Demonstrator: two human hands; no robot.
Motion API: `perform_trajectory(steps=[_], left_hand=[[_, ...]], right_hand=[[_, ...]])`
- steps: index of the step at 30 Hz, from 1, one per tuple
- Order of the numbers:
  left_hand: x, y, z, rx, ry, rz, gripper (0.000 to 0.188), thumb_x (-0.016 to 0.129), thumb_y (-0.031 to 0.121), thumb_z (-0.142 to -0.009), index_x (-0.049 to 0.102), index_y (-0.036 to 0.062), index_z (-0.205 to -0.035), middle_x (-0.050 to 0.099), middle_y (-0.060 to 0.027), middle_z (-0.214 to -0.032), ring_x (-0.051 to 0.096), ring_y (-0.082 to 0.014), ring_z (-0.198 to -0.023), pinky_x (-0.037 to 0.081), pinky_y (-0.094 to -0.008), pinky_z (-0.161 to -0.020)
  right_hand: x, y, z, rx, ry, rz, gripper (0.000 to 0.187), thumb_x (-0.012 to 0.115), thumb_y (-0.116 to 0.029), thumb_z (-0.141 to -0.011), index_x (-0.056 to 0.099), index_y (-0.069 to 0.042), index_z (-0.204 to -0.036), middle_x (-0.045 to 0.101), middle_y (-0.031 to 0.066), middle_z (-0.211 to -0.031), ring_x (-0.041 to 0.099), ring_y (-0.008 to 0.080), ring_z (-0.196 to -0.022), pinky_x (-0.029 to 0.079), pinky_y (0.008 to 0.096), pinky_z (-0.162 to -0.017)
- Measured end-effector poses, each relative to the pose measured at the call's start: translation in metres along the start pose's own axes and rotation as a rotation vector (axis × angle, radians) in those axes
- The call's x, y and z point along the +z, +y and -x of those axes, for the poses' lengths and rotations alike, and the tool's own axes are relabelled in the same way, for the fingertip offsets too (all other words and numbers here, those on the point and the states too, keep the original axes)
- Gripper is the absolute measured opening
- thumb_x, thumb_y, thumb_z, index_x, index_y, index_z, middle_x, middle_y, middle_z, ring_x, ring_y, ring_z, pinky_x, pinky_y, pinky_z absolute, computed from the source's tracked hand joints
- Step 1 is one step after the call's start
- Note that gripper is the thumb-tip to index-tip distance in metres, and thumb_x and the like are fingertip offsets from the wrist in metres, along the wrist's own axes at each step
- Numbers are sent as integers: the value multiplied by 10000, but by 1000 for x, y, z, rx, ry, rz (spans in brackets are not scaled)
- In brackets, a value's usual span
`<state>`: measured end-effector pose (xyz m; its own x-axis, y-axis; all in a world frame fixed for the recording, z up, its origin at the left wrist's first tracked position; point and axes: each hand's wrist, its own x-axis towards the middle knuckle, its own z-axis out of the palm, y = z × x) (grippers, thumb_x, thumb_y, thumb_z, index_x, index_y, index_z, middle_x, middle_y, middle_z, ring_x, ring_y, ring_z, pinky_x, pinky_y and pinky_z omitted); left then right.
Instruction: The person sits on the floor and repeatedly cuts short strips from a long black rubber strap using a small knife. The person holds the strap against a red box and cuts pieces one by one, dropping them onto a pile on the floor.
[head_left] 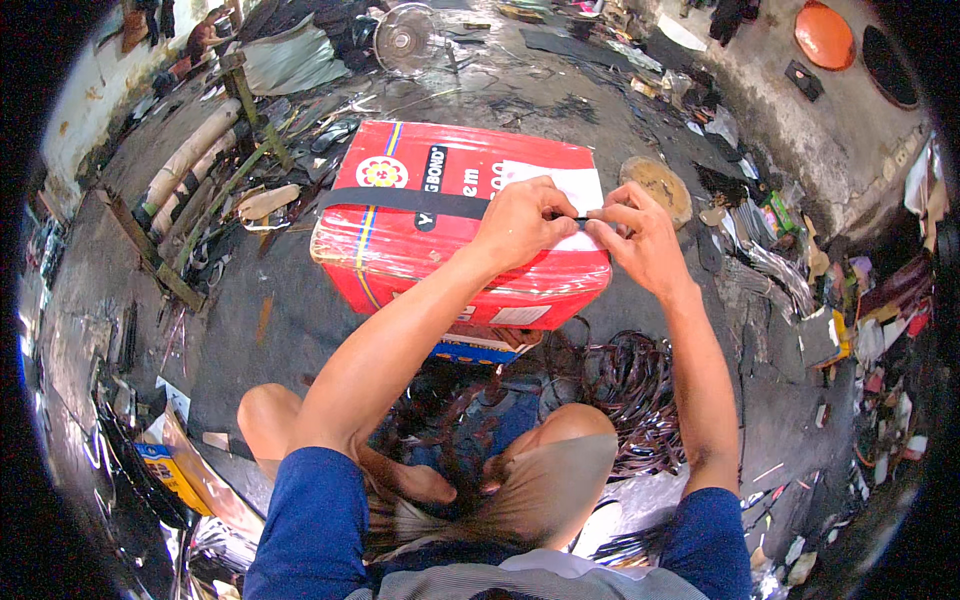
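Note:
A red cardboard box (460,260), wrapped in shiny clear film, stands in front of my crossed legs. A flat black strip (385,197) lies across its top from the left edge toward the right. My left hand (525,222) is closed in a pinch on the strip over the right part of the box top. Close beside it, my right hand (645,240) pinches the dark strip end, fingertips nearly meeting the left ones. A white paper patch (560,180) shows on the box top behind my hands. Beneath the red box, part of a blue box (475,352) shows.
Tangled dark brown strips (635,395) lie by my right knee. A round wooden block (657,190) stands right of the box. Scraps line the right wall, and a wooden frame (150,250) stands left. Farther off are a fan (405,38) and another person (205,38).

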<state>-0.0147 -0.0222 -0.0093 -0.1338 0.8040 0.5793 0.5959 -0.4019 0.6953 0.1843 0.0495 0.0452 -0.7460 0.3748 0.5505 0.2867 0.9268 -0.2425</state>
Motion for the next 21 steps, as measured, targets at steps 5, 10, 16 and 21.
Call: perform_trajectory(steps=[5, 10, 16, 21], left_hand=[[-1, -4, 0, -49, 25, -57, 179, 792, 222, -770, 784, 82, -882, 689, -102, -864, 682, -260, -791, 528, -384, -721], [-2, -3, 0, -38, 19, -73, 168, 788, 225, -775, 783, 86, -868, 692, -108, -866, 685, -259, -782, 533, -384, -719], [1, 2, -8, -94, -5, -87, 162, 755, 205, -754, 770, 62, -829, 699, -137, -831, 701, -286, -785, 547, -396, -730], [-9, 5, -33, 46, -162, -200, 100, 687, 119, -729, 743, 38, -718, 693, -195, -694, 693, -346, -654, 555, -434, -663]], right_hand=[[7, -13, -1, 143, 27, -103, 169, 764, -178, -820, 762, -34, -908, 627, 105, -927, 649, 244, -768, 524, 365, -699], [19, 0, 0, 175, 112, -122, 185, 789, -180, -796, 762, -29, -899, 633, 100, -884, 645, 216, -761, 515, 335, -675], [50, 17, 7, 581, 215, -628, 89, 750, -110, -783, 718, -55, -845, 583, -16, -722, 559, 89, -652, 449, 260, -593], [58, 19, 2, 603, 287, -739, 181, 746, -125, -820, 635, -60, -947, 600, -27, -740, 515, 56, -616, 393, 239, -517]])
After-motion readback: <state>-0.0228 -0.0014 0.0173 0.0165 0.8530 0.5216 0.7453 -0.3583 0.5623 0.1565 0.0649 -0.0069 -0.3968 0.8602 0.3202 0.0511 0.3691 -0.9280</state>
